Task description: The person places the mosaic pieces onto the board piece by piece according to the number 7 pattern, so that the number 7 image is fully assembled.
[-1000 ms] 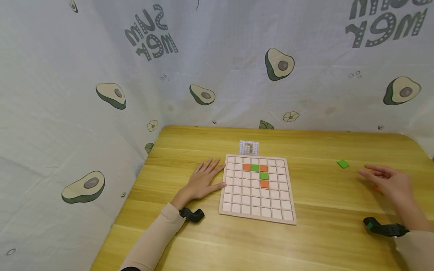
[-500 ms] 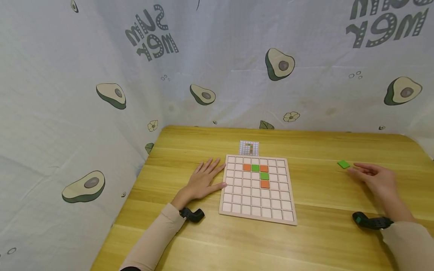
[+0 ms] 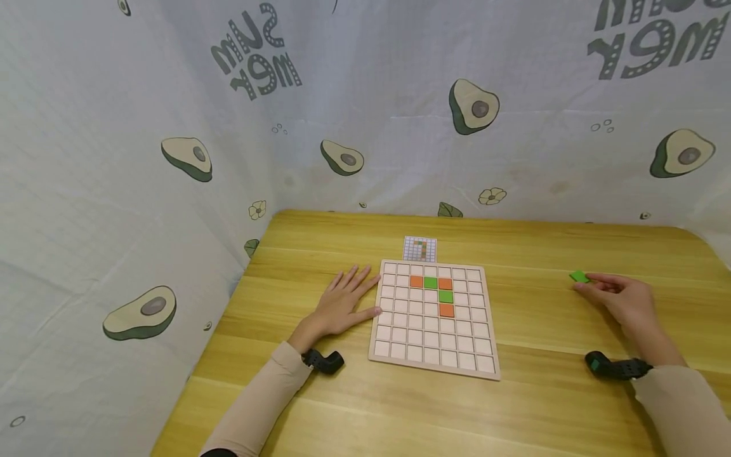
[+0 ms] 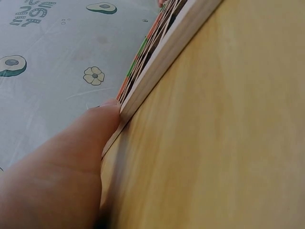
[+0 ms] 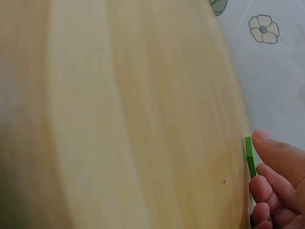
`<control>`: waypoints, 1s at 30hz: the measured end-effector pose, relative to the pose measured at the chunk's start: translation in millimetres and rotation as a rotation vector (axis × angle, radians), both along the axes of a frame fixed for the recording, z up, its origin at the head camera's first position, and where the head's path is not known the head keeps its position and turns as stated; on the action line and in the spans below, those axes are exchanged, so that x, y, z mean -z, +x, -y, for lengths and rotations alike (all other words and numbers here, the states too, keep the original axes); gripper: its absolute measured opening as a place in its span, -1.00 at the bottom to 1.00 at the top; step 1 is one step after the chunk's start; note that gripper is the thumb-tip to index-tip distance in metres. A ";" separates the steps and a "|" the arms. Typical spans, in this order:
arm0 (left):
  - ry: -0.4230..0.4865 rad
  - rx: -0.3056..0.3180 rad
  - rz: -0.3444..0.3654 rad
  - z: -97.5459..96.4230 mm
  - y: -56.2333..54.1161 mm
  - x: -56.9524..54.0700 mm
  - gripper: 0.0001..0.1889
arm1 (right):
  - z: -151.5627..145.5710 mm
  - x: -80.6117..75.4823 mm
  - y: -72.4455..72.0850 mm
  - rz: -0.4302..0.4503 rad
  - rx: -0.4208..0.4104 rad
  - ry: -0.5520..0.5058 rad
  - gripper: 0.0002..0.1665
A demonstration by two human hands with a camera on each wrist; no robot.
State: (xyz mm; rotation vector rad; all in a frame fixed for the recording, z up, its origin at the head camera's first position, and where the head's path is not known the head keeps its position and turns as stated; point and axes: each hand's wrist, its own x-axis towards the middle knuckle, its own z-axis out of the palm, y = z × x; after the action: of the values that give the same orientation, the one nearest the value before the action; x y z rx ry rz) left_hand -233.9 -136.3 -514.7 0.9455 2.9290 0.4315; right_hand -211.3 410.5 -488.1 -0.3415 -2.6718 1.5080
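Observation:
A pale wooden grid board (image 3: 407,337) lies mid-table with several orange and green square tiles set in its cells. Beside its left edge my left hand (image 3: 337,308) lies palm down, fingers spread; in the left wrist view the thumb (image 4: 102,121) touches the board's side. Over on the right, my right hand (image 3: 625,304) has thumb and index finger at the edges of a loose green tile (image 3: 579,276), pinching it. The right wrist view shows that green tile (image 5: 249,149) edge-on by the thumb tip (image 5: 260,135); the other fingers are curled.
Behind the board lies a small printed card (image 3: 419,249) with a coloured grid pattern. The wooden table (image 3: 531,406) ends at a white curtain (image 3: 400,127) printed with avocados. Each wrist wears a black camera strap.
My right hand has moved left to the green tile and now pinches it. An orange piece glimpsed under that hand earlier is out of sight. The left hand stays put.

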 end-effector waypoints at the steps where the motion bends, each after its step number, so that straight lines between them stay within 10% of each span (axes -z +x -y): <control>1: -0.002 -0.001 0.002 -0.1 -0.2 -0.3 -0.21 | -0.2 0.6 -0.6 -0.001 0.001 0.016 -0.85; 24: 0.000 -0.002 0.006 -1.0 1.2 -3.9 -0.21 | -2.2 1.4 -10.4 0.000 0.039 0.077 -0.90; 30: -0.006 -0.005 0.007 -0.8 1.2 -3.0 -0.21 | -2.3 3.1 -12.3 -0.002 0.027 0.147 -0.53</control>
State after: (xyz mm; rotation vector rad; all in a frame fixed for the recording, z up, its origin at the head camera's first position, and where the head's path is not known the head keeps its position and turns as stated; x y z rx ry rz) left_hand -232.6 -135.5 -511.7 0.9349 2.9252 0.4257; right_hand -223.6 412.8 -491.2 -0.3656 -2.7441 1.2942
